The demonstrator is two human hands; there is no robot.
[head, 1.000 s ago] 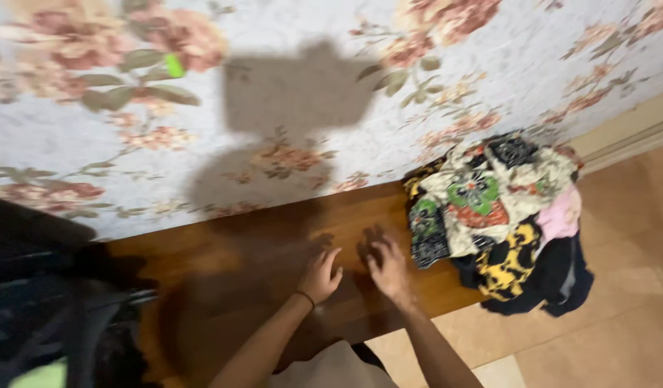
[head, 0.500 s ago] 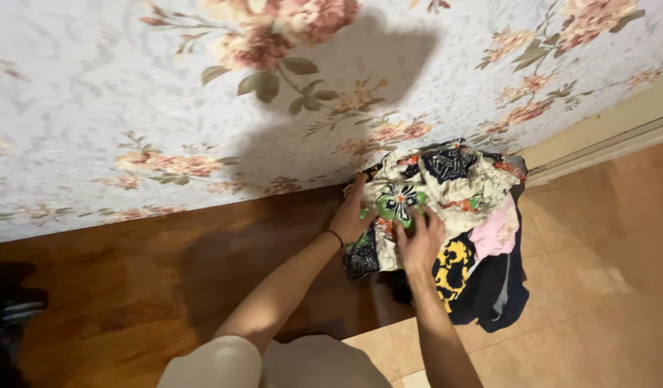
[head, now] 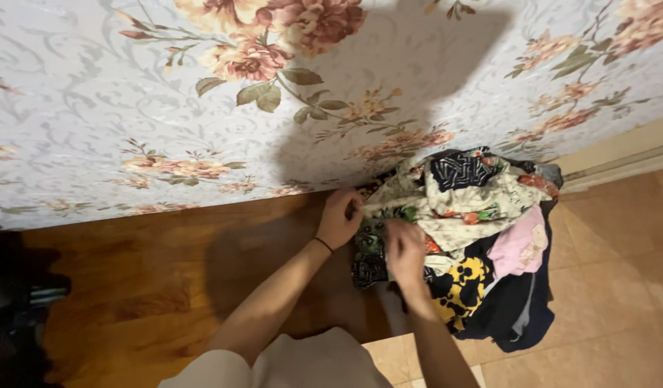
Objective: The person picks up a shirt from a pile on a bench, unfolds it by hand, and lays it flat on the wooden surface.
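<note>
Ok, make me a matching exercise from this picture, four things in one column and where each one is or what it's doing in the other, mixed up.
Things:
1. left hand
2. right hand
3. pink garment
4. wooden bench

Places or states:
A. runs along the foot of the flowered wall
B. grips the cream patterned cloth at its left edge, by the wall
C. lies at the right side of the clothes pile
D. pinches the cloth nearer the person

Pairs: 1-B, 2-D, 3-C, 4-A

Bare forearms, thin dark band [head: 323,245] on left wrist, beige garment [head: 302,363].
</note>
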